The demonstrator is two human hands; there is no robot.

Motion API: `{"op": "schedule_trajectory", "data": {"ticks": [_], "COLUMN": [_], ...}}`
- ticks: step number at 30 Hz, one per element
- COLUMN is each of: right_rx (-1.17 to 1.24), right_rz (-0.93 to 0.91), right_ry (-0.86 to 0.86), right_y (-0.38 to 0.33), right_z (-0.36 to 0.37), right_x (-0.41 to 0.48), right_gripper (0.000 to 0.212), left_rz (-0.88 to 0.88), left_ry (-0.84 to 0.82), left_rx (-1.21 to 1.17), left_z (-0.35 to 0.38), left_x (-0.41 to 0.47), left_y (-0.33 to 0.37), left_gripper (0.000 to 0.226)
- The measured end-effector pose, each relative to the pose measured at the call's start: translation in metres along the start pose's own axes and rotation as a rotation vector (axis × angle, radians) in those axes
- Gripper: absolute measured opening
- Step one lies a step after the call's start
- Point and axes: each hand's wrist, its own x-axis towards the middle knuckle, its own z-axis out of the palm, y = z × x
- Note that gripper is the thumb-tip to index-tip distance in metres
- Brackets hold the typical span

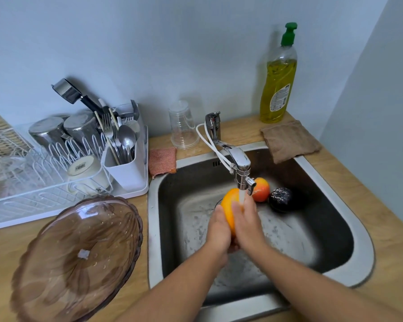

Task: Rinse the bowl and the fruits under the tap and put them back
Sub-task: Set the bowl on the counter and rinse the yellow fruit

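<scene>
Orange is the fruit in hand just now, held right under the tap over the middle of the sink, with the stream falling on its upper right side. Both hands are closed about it: the left hand cups the near left flank, and the right hand lies against the other side with its fingers wrapped up over the curve, wrists close together below. From where I stand the water seems to reach only one patch of the peel, so I'd say the thing to do is roll the orange between the palms until every side has passed under the stream, rubbing as it turns. A wet, round fruit is slippery, so a firm cradle low in the basin looks wise. A red-and-yellow fruit waits on the sink floor behind the tap, beside a dark round thing I cannot identify. The brown see-through bowl rests on the counter left of the sink, apparently mouth down, beaded with drops.
</scene>
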Motion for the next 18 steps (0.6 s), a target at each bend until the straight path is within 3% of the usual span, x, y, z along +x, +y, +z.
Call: {"op": "schedule_trajectory", "data": {"ticks": [2,6,9,13,16,18], "right_rx": [0.006,0.023,0.107,0.143,-0.004,-0.131], "right_rz": [-0.076,0.181,0.28,0.105,-0.022,-0.15], "right_ry": [-0.016,-0.048,-0.009,-0.041,-0.065,-0.131], "right_y": [0.001,-0.011,-0.019,-0.005,0.001,-0.006], "right_z": [0.005,-0.016,-0.025,-0.025,-0.035,-0.037], "right_x": [-0.018,0.023,0.039,0.006,0.01,0.015], "right_gripper": [0.058,0.037,0.038,0.036,0.026,0.029], "left_rz": [0.034,0.045,0.052,0.003,0.079,0.092], "left_ry": [0.024,-0.026,-0.015,-0.019,-0.072,-0.08], "left_rx": [0.03,0.012,-0.018,0.196,0.382,0.359], "left_z": [-0.002,0.006,0.013,0.003,0.004,0.009], "left_x": [0.005,-0.011,-0.02,-0.019,-0.012,-0.014], "left_y": [0.0,0.002,0.006,0.006,0.011,0.021], "left_gripper": [0.052,0.05,0.048,0.041,0.055,0.062]}}
